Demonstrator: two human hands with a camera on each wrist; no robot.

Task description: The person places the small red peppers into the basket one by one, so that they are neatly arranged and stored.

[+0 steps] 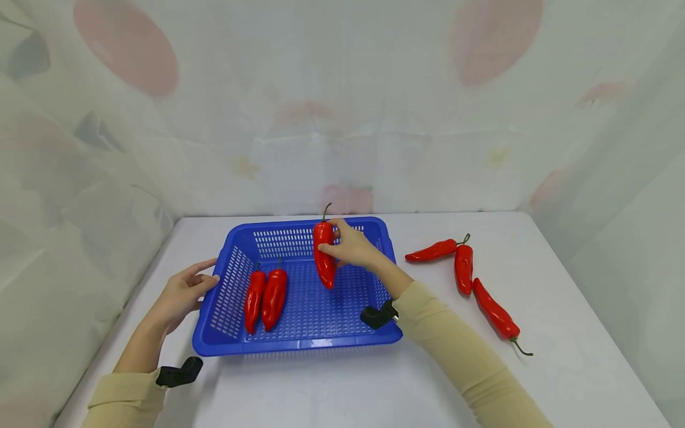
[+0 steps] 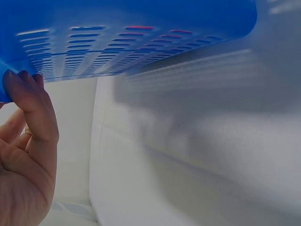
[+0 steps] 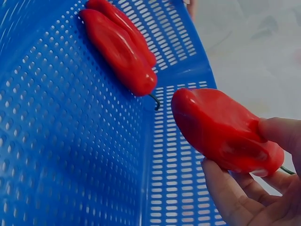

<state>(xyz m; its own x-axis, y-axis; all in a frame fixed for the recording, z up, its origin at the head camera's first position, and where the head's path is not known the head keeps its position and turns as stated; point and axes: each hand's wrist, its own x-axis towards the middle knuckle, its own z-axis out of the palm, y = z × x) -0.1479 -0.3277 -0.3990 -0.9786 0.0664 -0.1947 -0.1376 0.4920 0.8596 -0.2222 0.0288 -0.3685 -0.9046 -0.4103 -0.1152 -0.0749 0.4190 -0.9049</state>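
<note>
A blue plastic basket (image 1: 316,343) with slotted walls stands on the white table. My left hand (image 1: 184,291) pinches its left rim between thumb and fingers; the left wrist view shows the thumb on the blue rim (image 2: 117,16). Over the basket's back right part, my right hand (image 1: 353,245) holds a red chili pepper (image 1: 324,255), stem up. In the right wrist view, thumb and fingers grip this pepper (image 3: 221,127) near its stem end. Two more red peppers, one on the left (image 1: 254,300) and one beside it (image 1: 275,298), lie on the basket floor.
Right of the basket, three red peppers lie on the table: one sideways (image 1: 430,251), one lengthwise (image 1: 464,270) and one slanted (image 1: 496,310). A pale patterned sheet (image 1: 342,148) hangs behind the table (image 1: 342,386) and along its sides.
</note>
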